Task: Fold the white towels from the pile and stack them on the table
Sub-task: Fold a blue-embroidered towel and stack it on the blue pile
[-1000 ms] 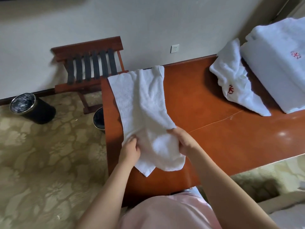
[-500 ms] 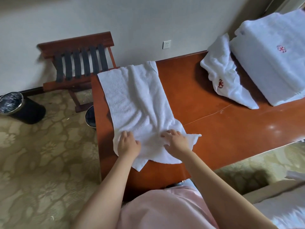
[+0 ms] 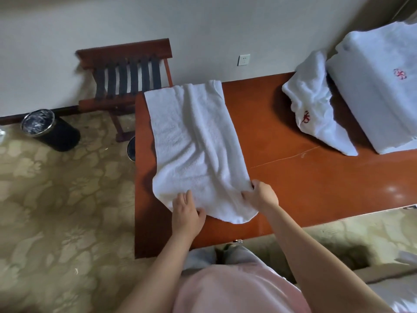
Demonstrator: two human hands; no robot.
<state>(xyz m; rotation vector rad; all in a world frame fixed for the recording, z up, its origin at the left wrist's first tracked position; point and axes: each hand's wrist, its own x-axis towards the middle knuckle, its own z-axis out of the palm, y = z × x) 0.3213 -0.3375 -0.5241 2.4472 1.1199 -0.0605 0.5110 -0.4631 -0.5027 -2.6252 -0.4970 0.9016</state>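
Observation:
A long white towel (image 3: 191,141) lies lengthwise on the left end of the reddish wooden table (image 3: 304,177), wrinkled and bunched at its near end. My left hand (image 3: 186,211) rests on the towel's near left edge with its fingers spread and its thumb at the hem. My right hand (image 3: 261,195) grips the near right corner, fingers curled round the cloth. At the far right a crumpled white towel (image 3: 313,105) with a red emblem leans against a large folded white towel stack (image 3: 379,91).
A wooden luggage rack (image 3: 126,75) with dark straps stands against the wall behind the table's left end. A black waste bin (image 3: 49,127) sits on the patterned carpet at left, and another bin (image 3: 131,147) peeks out beside the table edge. A wall socket (image 3: 243,59) is above the table.
The towel's near end has been pulled flatter and wider on the table. My right hand moved out to the right corner and my left hand slid toward the near edge.

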